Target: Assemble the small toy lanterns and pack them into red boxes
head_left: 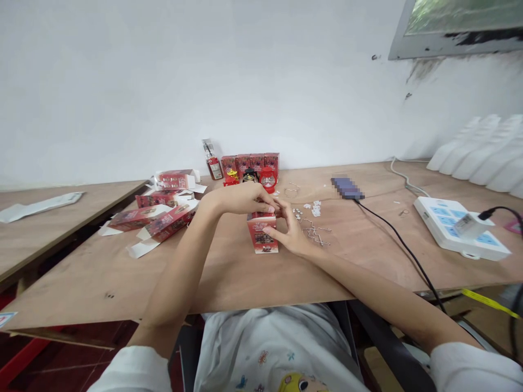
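Observation:
A small red printed carton box (263, 239) stands upright on the wooden table in front of me. My left hand (249, 198) arches over its top from the left, thumb and bent fingers closed at the upper edge. My right hand (289, 231) grips the right side, thumb on the front face and fingers reaching toward the top. Both hands hide most of the box's top. Behind them are small lanterns: a red lantern (268, 178), a black lantern (249, 175) and a red one with a yellow top (231, 178).
Several closed red boxes (257, 161) line the wall beside a bottle (213, 166). Open cartons (171, 222) lie at left. Wire handles (316, 233) and small white pieces (316, 208) lie at right, with a phone (348, 188), its black cable and a white power strip (460, 226) beyond.

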`<state>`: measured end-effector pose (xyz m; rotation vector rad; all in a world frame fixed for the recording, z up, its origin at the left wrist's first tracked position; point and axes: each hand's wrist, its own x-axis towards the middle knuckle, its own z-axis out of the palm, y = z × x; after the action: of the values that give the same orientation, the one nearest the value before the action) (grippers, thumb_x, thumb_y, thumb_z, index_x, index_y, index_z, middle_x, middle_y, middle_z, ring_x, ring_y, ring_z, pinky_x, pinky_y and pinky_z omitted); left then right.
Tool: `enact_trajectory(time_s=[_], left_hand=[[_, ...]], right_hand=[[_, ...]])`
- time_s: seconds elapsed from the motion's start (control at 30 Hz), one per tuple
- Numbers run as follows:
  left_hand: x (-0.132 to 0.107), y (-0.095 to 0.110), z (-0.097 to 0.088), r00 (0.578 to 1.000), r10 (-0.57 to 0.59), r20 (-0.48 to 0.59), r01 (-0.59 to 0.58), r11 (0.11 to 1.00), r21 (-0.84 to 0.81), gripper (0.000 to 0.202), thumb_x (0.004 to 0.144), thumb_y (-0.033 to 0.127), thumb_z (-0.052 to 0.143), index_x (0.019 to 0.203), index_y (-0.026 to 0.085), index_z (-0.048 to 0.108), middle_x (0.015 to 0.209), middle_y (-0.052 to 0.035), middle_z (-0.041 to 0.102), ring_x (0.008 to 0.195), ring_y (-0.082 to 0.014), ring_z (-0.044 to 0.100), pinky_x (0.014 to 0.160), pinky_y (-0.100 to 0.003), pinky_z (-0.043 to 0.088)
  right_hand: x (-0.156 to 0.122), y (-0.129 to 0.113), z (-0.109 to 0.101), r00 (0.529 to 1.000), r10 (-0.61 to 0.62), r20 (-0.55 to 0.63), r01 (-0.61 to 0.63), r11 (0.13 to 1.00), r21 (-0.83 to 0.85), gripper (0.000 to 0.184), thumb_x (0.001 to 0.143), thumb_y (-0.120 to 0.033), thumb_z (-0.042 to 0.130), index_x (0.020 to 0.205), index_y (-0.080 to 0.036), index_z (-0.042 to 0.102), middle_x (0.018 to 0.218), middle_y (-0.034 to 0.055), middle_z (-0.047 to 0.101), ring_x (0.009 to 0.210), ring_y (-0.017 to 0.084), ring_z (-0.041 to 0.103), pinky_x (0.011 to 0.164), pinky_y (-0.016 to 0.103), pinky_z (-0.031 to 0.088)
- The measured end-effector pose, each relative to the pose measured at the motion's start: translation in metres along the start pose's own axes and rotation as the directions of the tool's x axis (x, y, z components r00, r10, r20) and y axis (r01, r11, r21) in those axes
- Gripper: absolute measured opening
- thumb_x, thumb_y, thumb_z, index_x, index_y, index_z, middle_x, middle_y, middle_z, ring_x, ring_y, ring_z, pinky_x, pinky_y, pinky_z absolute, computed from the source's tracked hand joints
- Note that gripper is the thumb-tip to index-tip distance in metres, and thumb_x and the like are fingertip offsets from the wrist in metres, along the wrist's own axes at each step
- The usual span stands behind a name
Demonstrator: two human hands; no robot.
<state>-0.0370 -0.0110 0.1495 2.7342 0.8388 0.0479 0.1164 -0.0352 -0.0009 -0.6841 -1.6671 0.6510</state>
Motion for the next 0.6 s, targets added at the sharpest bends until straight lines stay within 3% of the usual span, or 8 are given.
enact_trajectory(time_s=[0.1, 0.23, 0.33, 0.4, 0.5, 0.6], left_hand=[[0.006, 0.0, 0.004, 1.0, -0.019, 0.019, 0.018, 1.0, 0.021, 0.023, 0.082, 0.024, 0.054, 0.1, 0.022, 0.069, 0.094, -0.0006, 0.072, 0.082, -0.014, 0.064, 0.071, -0.021, 0.042], [0.009, 0.004, 0.006, 0.993, -0.108, -0.054, 0.113, 0.989, 0.094, 0.023, 0.078, 0.028, 0.06, 0.099, 0.018, 0.062, 0.096, -0.0029, 0.069, 0.081, -0.0156, 0.061, 0.066, -0.022, 0.04], [0.007, 0.006, 0.004, 0.989, -0.144, -0.042, 0.148, 0.983, 0.113, 0.023, 0.078, 0.031, 0.059, 0.096, 0.017, 0.058, 0.094, -0.0034, 0.067, 0.078, -0.0158, 0.06, 0.065, -0.023, 0.039], [0.003, 0.007, 0.001, 0.987, -0.158, -0.012, 0.158, 0.981, 0.114, 0.022, 0.08, 0.032, 0.057, 0.096, 0.017, 0.057, 0.093, -0.0035, 0.066, 0.078, -0.016, 0.059, 0.064, -0.023, 0.039], [-0.005, 0.007, -0.005, 0.982, -0.185, 0.05, 0.178, 0.978, 0.11, 0.027, 0.082, 0.034, 0.052, 0.102, 0.018, 0.055, 0.095, -0.0036, 0.065, 0.08, -0.0161, 0.058, 0.064, -0.023, 0.039], [-0.016, 0.003, -0.011, 0.981, -0.186, 0.061, 0.178, 0.977, 0.117, 0.035, 0.082, 0.038, 0.051, 0.112, 0.019, 0.053, 0.105, -0.0043, 0.064, 0.087, -0.017, 0.059, 0.069, -0.024, 0.041]], right_hand=[[-0.001, 0.002, 0.001, 1.0, 0.019, -0.008, -0.018, 1.0, 0.013, 0.067, 0.077, -0.048, 0.066, 0.132, -0.025, 0.034, 0.135, 0.0105, 0.045, 0.124, 0.025, 0.047, 0.105, 0.046, 0.039], [-0.002, 0.004, 0.003, 0.999, 0.037, 0.001, -0.037, 0.998, 0.059, 0.069, 0.077, -0.046, 0.066, 0.134, -0.026, 0.032, 0.136, 0.0104, 0.045, 0.123, 0.024, 0.049, 0.104, 0.045, 0.041], [0.001, 0.003, -0.001, 0.999, 0.02, 0.032, -0.023, 0.997, 0.069, 0.069, 0.078, -0.043, 0.066, 0.135, -0.027, 0.032, 0.138, 0.0101, 0.044, 0.121, 0.024, 0.051, 0.103, 0.045, 0.044], [0.005, 0.001, -0.006, 0.992, 0.004, 0.125, -0.009, 0.999, 0.042, 0.07, 0.078, -0.042, 0.067, 0.137, -0.028, 0.032, 0.138, 0.0097, 0.046, 0.117, 0.023, 0.054, 0.1, 0.045, 0.046], [0.01, -0.001, -0.017, 0.944, -0.008, 0.328, 0.007, 1.0, 0.006, 0.079, 0.075, -0.038, 0.07, 0.141, -0.029, 0.027, 0.134, 0.0095, 0.051, 0.107, 0.022, 0.061, 0.091, 0.042, 0.053], [0.015, -0.001, -0.029, 0.917, -0.017, 0.398, 0.008, 1.0, 0.027, 0.092, 0.069, -0.034, 0.075, 0.144, -0.03, 0.021, 0.127, 0.0087, 0.057, 0.093, 0.018, 0.067, 0.075, 0.036, 0.059]])
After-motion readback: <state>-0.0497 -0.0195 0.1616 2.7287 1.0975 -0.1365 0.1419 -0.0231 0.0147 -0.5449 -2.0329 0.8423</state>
